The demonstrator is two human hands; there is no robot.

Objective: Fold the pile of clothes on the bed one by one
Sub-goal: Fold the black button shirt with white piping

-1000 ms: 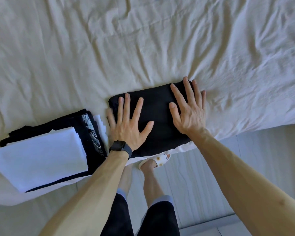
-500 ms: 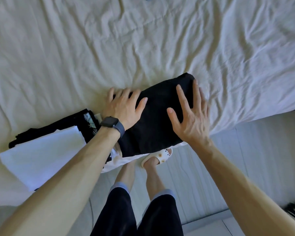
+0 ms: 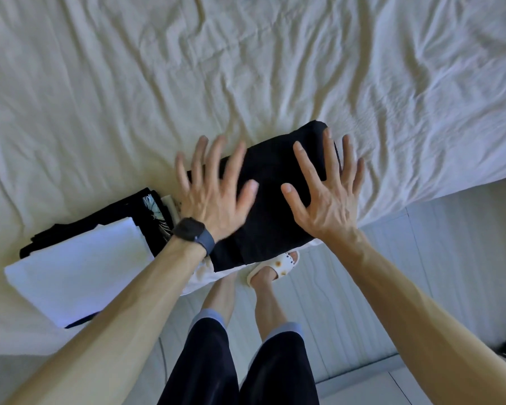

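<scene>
Head view, looking down over the near edge of the bed point(image 3: 246, 68). Cream sheet, heavily creased.

- Left hand point(image 3: 214, 200): open, fingers straight and spread wide, holding nothing. It lies over the left end of the folded black garment point(image 3: 275, 206), with the fingertips reaching past the cloth's far edge onto the sheet. The hand is slightly blurred. I cannot tell whether the palm presses the cloth or sits just above it.
- Right hand point(image 3: 327, 197): open, fingers straight and fanned, holding nothing. It lies over the right end of the same garment, thumb pointing in toward the left hand. Contact cannot be told here either.
- The folded black garment is a compact rectangle lying under and between the two hands, set at a slant. Its far corner is beyond the right fingertips. Its near edge is below the left wrist, at the edge of the bed.
- Dark smartwatch point(image 3: 192, 230) on the left wrist.
- Stack of folded clothes point(image 3: 114, 229): just left of the left wrist, on the bed and close beside the black garment. A white folded piece point(image 3: 76, 270) lies on top. A black piece with a pale print point(image 3: 155, 211) shows beneath it on the side nearest the left hand.
- Below the hands: pale floor point(image 3: 450, 258), the person's legs in dark shorts point(image 3: 211, 361), and one foot in a white slipper point(image 3: 278, 266) directly under the near edge of the garment.
</scene>
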